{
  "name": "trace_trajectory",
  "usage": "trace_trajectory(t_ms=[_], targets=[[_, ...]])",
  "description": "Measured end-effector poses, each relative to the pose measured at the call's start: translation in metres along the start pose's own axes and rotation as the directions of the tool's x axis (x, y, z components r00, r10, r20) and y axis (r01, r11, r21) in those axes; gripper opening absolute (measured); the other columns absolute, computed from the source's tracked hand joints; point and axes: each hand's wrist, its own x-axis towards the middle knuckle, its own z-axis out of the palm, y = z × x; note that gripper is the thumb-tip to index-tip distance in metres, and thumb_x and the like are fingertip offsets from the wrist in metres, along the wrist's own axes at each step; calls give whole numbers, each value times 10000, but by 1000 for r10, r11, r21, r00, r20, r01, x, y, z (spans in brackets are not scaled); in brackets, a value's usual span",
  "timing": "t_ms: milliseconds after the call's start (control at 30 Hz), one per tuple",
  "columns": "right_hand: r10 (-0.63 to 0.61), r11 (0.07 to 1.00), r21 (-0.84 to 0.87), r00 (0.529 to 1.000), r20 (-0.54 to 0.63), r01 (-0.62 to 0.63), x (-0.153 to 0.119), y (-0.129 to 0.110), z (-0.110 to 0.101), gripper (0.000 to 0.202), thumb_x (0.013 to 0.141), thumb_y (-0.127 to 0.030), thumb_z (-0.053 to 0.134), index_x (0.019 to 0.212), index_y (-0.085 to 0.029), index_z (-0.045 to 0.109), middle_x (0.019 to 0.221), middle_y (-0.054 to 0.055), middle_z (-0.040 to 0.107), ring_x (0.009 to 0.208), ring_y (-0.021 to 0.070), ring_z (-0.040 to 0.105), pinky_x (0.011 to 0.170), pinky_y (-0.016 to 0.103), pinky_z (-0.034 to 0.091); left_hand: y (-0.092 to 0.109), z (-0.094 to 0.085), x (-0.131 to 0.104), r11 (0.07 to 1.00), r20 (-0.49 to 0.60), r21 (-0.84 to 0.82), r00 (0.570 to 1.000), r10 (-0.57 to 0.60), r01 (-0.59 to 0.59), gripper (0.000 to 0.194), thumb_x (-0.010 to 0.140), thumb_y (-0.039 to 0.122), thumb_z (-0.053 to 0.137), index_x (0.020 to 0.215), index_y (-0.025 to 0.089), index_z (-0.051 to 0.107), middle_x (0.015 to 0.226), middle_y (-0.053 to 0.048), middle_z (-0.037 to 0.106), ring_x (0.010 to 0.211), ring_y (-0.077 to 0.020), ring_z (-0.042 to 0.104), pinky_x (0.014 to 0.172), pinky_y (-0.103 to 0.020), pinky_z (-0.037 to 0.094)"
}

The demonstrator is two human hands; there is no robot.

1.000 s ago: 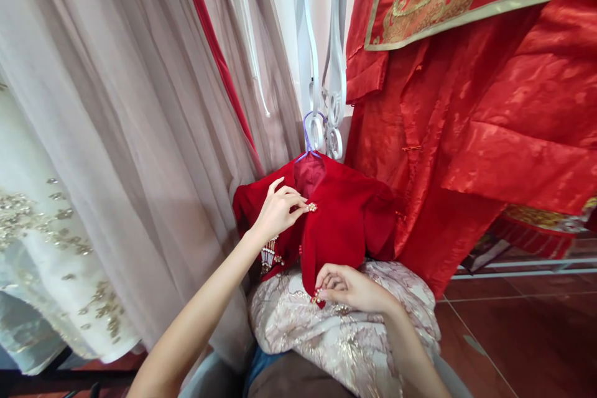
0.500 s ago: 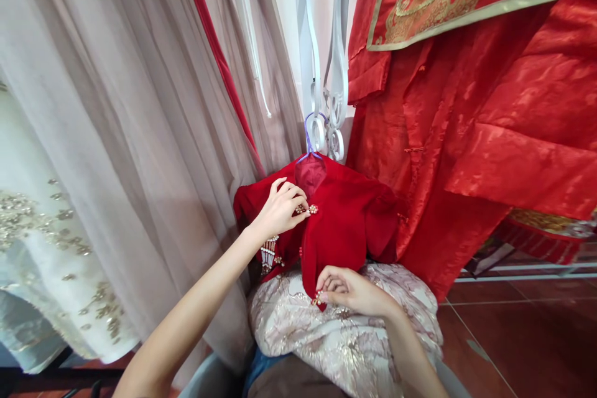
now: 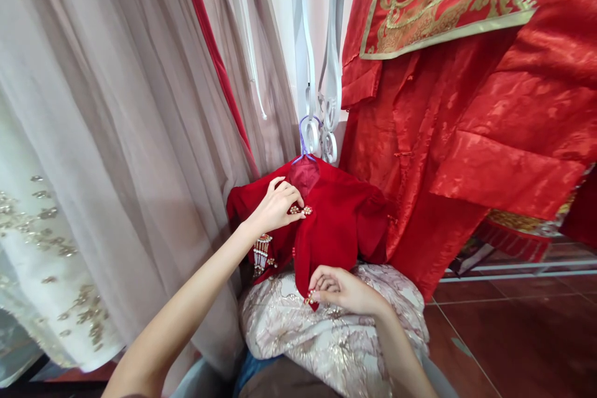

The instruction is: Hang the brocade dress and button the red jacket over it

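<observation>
A red velvet jacket (image 3: 331, 211) hangs on a purple hanger (image 3: 303, 137), its lower part over a shiny patterned cloth (image 3: 336, 336) on my lap. My left hand (image 3: 280, 204) pinches the beaded clasp (image 3: 305, 211) below the collar, where the two front edges meet. Lower down, my right hand (image 3: 338, 289) grips the jacket's front corner, with fingers closed at a second beaded clasp (image 3: 310, 298). A beaded tassel ornament (image 3: 262, 252) hangs on the jacket's left front, under my left forearm.
Grey-pink curtains (image 3: 116, 106) hang close on the left, beside a white dress with gold sequins (image 3: 60, 261). White scrolled metalwork (image 3: 310, 93) stands behind the hanger. Red satin garments with gold embroidery (image 3: 448, 18) fill the right, above a tiled floor (image 3: 522, 329).
The whole view has shifted slightly, so the scene sits a little further left. Both hands keep the same hold on the jacket.
</observation>
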Motion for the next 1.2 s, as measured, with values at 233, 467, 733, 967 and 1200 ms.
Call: trace_trajectory(t_ms=[233, 467, 733, 967, 1200], targets=[[1, 1000, 0, 1000, -1, -1, 1, 3, 1, 420, 702, -545, 707, 852, -171, 588, 742, 3, 612, 720, 138, 576, 698, 283, 449, 3, 0, 0, 1000, 31, 24, 1000, 0, -1, 105, 779, 317, 645, 800, 219, 614, 849, -12, 634, 915, -189, 544, 1114, -502, 142], [1, 1000, -11, 1000, 1, -1, 0, 0, 1, 412, 708, -540, 702, 853, -173, 586, 739, 2, 610, 718, 138, 576, 691, 280, 449, 4, -6, 4, 998, 90, -38, 995, 46, -43, 32, 807, 250, 605, 816, 222, 592, 748, 18, 625, 783, -153, 587, 1128, -468, 166], [-11, 1000, -11, 1000, -1, 11, 0, 0, 0, 406, 719, -535, 695, 858, -171, 582, 748, 5, 608, 728, 137, 574, 700, 281, 444, 4, -8, 7, 994, 125, -104, 991, 56, -43, 42, 823, 212, 560, 817, 243, 588, 691, 43, 607, 648, -138, 595, 1145, -480, 155], [-16, 1000, 22, 1000, 5, 16, -3, -3, -2, 394, 721, -508, 709, 872, -166, 585, 775, 9, 608, 745, 135, 575, 715, 281, 454, 3, 3, 5, 995, 84, -79, 994, 71, -65, 75, 849, 166, 515, 797, 215, 538, 718, 27, 602, 663, -142, 584, 1159, -548, 97], [-36, 989, 145, 992, 118, 18, -11, -10, -11, 370, 690, -428, 767, 865, -150, 595, 791, 17, 635, 737, 130, 590, 721, 276, 447, 6, 14, -11, 987, 53, 87, 990, 130, -134, 169, 953, 174, 350, 970, 181, 518, 956, -5, 668, 874, -146, 610, 1146, -622, 2]])
